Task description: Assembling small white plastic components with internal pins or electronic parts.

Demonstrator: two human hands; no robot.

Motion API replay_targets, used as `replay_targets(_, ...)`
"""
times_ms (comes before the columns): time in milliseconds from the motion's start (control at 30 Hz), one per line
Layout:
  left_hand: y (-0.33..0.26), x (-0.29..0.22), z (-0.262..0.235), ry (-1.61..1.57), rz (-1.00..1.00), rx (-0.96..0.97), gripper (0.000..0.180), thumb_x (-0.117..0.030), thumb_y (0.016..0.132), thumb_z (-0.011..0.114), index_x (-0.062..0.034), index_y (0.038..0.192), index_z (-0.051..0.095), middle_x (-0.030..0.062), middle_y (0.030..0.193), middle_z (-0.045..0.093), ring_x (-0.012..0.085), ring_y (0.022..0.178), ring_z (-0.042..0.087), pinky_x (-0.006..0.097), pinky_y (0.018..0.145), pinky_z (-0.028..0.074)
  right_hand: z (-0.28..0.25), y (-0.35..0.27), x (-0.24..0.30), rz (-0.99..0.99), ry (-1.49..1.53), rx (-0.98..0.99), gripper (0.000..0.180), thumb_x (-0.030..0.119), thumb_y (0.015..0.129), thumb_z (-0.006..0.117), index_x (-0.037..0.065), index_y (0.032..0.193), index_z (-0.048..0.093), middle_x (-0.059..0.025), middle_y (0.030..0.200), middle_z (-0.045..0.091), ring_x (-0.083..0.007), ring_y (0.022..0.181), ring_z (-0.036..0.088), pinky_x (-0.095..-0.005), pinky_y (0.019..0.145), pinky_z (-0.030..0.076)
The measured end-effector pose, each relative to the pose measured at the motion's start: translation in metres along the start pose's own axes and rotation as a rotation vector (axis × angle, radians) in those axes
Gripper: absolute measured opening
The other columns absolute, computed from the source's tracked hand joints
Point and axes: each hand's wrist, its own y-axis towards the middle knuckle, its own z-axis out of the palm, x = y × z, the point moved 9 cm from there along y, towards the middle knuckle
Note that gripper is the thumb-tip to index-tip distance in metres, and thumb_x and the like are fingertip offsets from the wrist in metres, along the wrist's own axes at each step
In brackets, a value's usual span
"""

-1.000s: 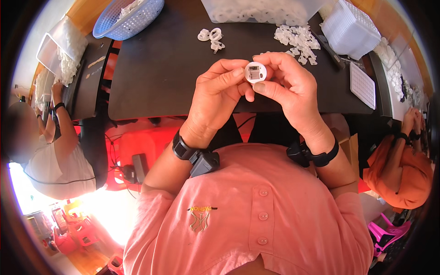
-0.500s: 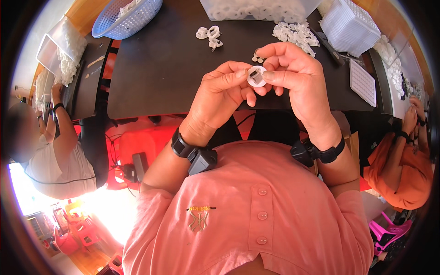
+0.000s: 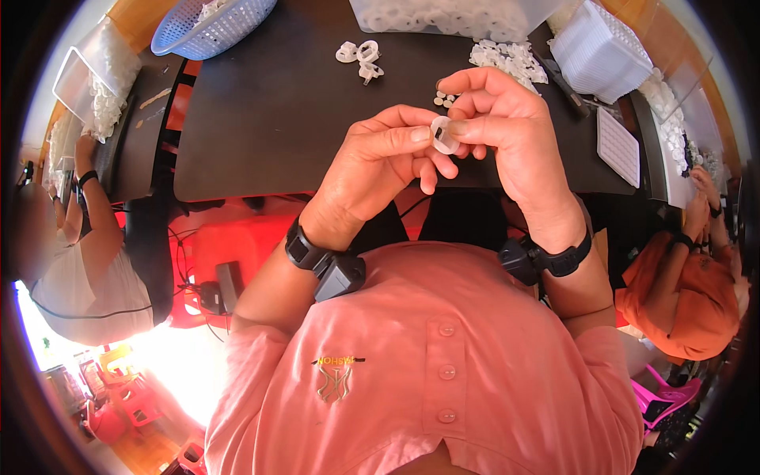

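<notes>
A small round white plastic piece (image 3: 445, 136) with a dark spot inside is pinched between both hands above the table's near edge. My left hand (image 3: 378, 154) grips its left side between thumb and fingers. On its right side, my right thumb and fingertips press against it; my right hand (image 3: 518, 131) is closed on the same piece. Just beyond the fingers lie several small pale discs (image 3: 445, 100). A few white ring-shaped parts (image 3: 367, 52) rest farther off to the left, and a heap of small white clear parts (image 3: 511, 63) lies to the right.
On the dark table (image 3: 253, 119) stand a blue basket (image 3: 218, 30) at back left and a clear bin (image 3: 459, 16) of white parts at the back. Stacked clear trays (image 3: 602, 51), a white gridded tray (image 3: 618, 147) and a dark tool (image 3: 568, 89) are at right. Co-workers sit on both sides.
The round piece has turned from facing me flat to a more tilted, edge-on angle. Both hands keep hold of it in nearly the same place. The whole view has shifted slightly.
</notes>
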Motion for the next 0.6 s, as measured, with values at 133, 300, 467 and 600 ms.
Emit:
replay_targets(133,-0.001,0.0,-0.002,-0.021,-0.012,-0.029,0.027,-0.012,0.1,0.058,0.0086,0.116,0.062,0.0247,0.104,0.069,0.0269,0.082,0.072,0.032,0.06,0.058,0.004,-0.002,0.001,-0.01,0.006,-0.028,0.03,0.002,0.083,0.066,-0.002,0.113,0.064,-0.0014,0.077,0.064,-0.0069,0.065,0.056,-0.0213,0.058,0.039)
replay_targets(300,0.001,-0.007,-0.016,-0.03,0.022,-0.033,0.031,-0.012,0.095,0.059,0.0065,0.12,0.061,0.0246,0.104,0.069,0.0264,0.08,0.07,0.031,0.06,0.055,-0.013,0.006,0.014,-0.095,-0.381,-0.089,0.015,0.006,0.087,0.067,0.003,0.102,0.07,-0.002,0.079,0.067,-0.008,0.067,0.059,-0.0245,0.061,0.046)
replay_targets(467,-0.002,-0.022,-0.027,-0.207,0.123,-0.056,0.027,-0.005,0.093,0.057,0.0053,0.117,0.064,0.0281,0.107,0.069,0.0244,0.079,0.067,0.029,0.059,0.049,-0.031,0.017,0.017,-0.333,-1.04,-0.157,0.013,0.01,0.084,0.069,0.01,0.097,0.072,-0.0084,0.086,0.071,-0.0274,0.077,0.068,-0.0377,0.068,0.052)
replay_targets(600,-0.003,-0.019,-0.027,-0.185,0.111,-0.074,0.026,-0.005,0.093,0.057,0.0047,0.116,0.064,0.0295,0.106,0.068,0.0234,0.077,0.064,0.028,0.056,0.045,-0.016,0.017,0.01,-0.363,-1.292,-0.125,0.014,0.012,0.085,0.069,0.013,0.098,0.074,-0.0089,0.09,0.071,-0.0318,0.084,0.068,-0.0434,0.072,0.052)
